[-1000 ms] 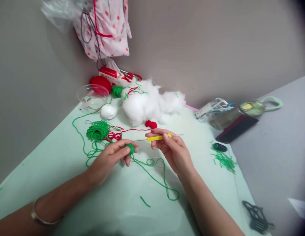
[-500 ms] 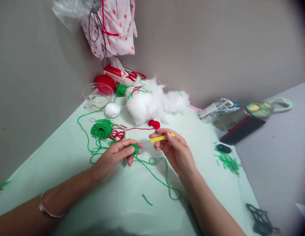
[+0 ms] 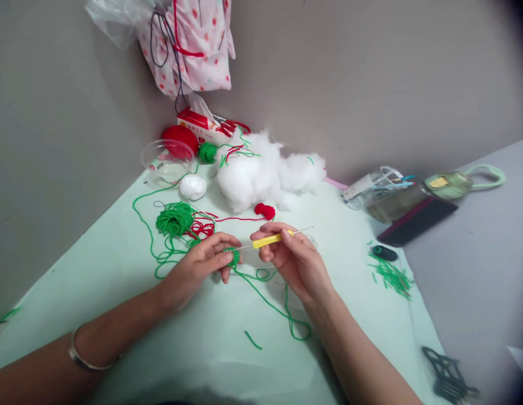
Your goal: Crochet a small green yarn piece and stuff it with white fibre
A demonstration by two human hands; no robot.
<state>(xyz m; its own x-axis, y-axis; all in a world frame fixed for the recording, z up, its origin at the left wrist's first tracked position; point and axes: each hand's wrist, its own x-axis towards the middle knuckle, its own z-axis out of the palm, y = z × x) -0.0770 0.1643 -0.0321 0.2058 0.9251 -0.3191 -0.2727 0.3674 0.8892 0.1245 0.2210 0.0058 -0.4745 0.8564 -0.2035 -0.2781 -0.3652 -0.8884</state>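
Between the thumb and fingers of my left hand [image 3: 208, 257] is a small green crochet piece [image 3: 233, 257], partly covered by the fingers. My right hand [image 3: 293, 253] grips a crochet hook [image 3: 267, 241] by its yellow handle. One metal end of the hook points left and reaches the green piece; the other sticks out to the right. Green yarn [image 3: 261, 292] trails from the piece across the table in a loose loop between my forearms. Whether the hook tip is inside a stitch, I cannot tell.
Behind my hands lie a green yarn bundle [image 3: 175, 218], a small red crochet piece [image 3: 265, 211], a white ball [image 3: 192, 187] and fluffy stuffing [image 3: 253, 174]. A clear plastic bowl [image 3: 167, 163] stands back left. Green yarn scraps [image 3: 392, 275], a bottle [image 3: 447, 185] and a phone [image 3: 417, 222] are at right.
My right hand and the hook have shifted slightly left, nearer my left hand. The hook's left end now lies further over the green piece. My left hand stays nearly in place.
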